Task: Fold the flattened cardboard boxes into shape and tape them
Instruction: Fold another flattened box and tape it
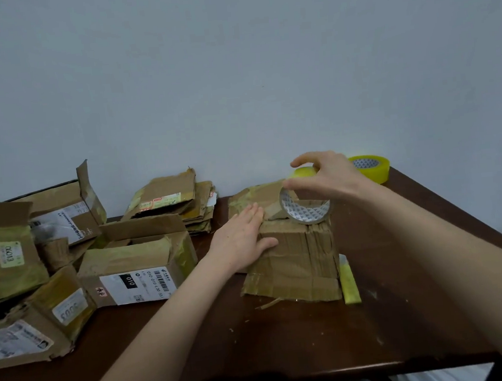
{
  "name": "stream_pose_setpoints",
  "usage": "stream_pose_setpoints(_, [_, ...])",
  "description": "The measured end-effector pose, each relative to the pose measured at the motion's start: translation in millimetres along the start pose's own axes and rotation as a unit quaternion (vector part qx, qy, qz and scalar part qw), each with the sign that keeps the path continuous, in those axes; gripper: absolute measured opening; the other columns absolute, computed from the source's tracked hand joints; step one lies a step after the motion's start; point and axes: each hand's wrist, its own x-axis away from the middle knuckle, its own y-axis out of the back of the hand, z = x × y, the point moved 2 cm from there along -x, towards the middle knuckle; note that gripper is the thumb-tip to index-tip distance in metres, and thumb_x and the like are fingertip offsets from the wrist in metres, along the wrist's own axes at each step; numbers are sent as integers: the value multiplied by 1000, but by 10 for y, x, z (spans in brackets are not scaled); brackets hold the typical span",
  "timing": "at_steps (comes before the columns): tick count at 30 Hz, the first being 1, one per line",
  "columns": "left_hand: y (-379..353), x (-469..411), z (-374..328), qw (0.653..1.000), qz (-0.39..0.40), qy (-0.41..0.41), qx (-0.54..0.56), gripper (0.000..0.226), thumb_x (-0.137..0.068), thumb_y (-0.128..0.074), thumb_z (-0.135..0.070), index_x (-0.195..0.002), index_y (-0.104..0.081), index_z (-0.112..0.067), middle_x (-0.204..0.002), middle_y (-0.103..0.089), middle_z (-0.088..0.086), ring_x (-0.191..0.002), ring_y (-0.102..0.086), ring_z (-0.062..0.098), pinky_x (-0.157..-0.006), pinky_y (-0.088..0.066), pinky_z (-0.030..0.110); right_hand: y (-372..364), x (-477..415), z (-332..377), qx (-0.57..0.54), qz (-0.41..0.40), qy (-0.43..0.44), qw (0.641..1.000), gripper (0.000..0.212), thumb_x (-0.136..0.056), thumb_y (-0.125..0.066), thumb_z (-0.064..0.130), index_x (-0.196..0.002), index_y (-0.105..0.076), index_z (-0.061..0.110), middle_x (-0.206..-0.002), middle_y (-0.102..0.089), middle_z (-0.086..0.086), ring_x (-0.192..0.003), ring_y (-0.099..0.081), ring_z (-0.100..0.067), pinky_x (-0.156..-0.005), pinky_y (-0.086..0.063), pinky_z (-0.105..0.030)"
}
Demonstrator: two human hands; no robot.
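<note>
A worn brown cardboard box (298, 259) stands folded into shape in the middle of the dark table (287, 339). My left hand (241, 236) lies flat with straight fingers on its top left flap, pressing it down. My right hand (324, 177) grips a roll of yellowish clear tape (304, 207) from above, with the roll set on edge on the box top near the seam. A loose strip of yellow tape (350, 282) hangs down the box's right side onto the table.
A stack of flattened boxes (175, 203) leans near the wall behind. Several shaped boxes with shipping labels (135, 270) crowd the left side. A second yellow tape roll (370, 167) lies at the table's far right corner. Table front edge is near.
</note>
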Motion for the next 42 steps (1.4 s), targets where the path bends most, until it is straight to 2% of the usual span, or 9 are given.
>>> stream_pose_setpoints(3, [5, 5, -13, 1000, -2, -3, -5, 77, -95, -35, -58, -153, -9, -15, -161, -5, 0, -147, -3, 12, -120, -8, 31, 155, -1, -19, 80, 18, -6, 997, 34, -70, -74, 57, -95, -70, 34, -86, -61, 8, -86, -58, -15, -76, -51, -32])
stream_pose_setpoints(11, [128, -37, -257, 996, 2, -41, -79, 80, -92, -34, -64, -153, -12, -16, -160, -10, 7, -148, -6, 20, -121, -5, 40, 184, 107, -381, -20, 28, -19, 999, 22, -83, -64, 52, -94, -70, 34, -105, -68, 12, -103, -61, -11, -91, -50, -33])
stream_pose_setpoints(16, [201, -161, -664, 995, 3, -98, 28, 74, -95, -43, -52, -153, -16, -15, -161, -8, 1, -146, -15, 15, -115, -24, 34, 153, 41, -366, 6, 22, -14, 1000, 19, -81, -66, 51, -87, -70, 34, -96, -71, 7, -96, -64, -14, -86, -53, -38])
stream_pose_setpoints(20, [169, -262, -578, 993, 39, -95, 50, 84, -90, -48, -58, -153, -11, -16, -161, -6, 1, -146, -16, 17, -113, -31, 43, 117, 68, -414, -23, -23, -40, 999, 39, -82, -68, 47, -115, -60, 27, -112, -61, 3, -106, -56, -14, -88, -46, -32])
stream_pose_setpoints(23, [95, -225, -591, 995, 19, -89, 25, 74, -93, -41, -58, -151, -19, -17, -160, -14, 0, -145, -17, 18, -112, -32, 41, 69, 188, -518, -169, -80, -106, 977, 51, -76, -77, 45, -114, -57, 17, -102, -65, -2, -90, -62, -13, -76, -49, -26])
stream_pose_setpoints(27, [61, -213, -592, 997, 9, -79, 17, 76, -93, -39, -58, -152, -14, -17, -161, -7, 0, -146, -14, 17, -112, -28, 39, 100, 304, -598, -254, -78, -101, 959, 24, -76, -80, 30, -90, -63, 23, -79, -66, 2, -62, -61, -1, -54, -45, -12])
stream_pose_setpoints(34, [154, -501, -501, 994, 43, -97, 3, 112, -72, -53, -77, -154, -2, -20, -161, 4, 2, -148, 1, 20, -118, -15, 49, 247, 243, -620, -186, -17, -83, 979, 36, -79, -75, 18, -114, -66, 20, -74, -65, 4, -68, -63, -10, -60, -46, -19])
stream_pose_setpoints(39, [81, -449, -433, 993, 37, -105, -29, 95, -76, -49, -76, -150, -21, -24, -156, -20, 5, -142, -17, 22, -115, -19, 49, 206, 297, -677, -237, -30, -82, 968, 32, -81, -75, 13, -106, -61, 27, -76, -63, 6, -67, -60, -4, -54, -43, -5])
stream_pose_setpoints(42, [66, -394, -305, 995, 29, -92, -33, 95, -78, -47, -75, -152, -12, -26, -155, -20, 5, -142, -18, 22, -115, -20, 48, 172, 304, -717, -262, -11, -61, 963, 43, -81, -75, 18, -120, -61, 32, -77, -61, 13, -71, -60, 0, -66, -46, -10])
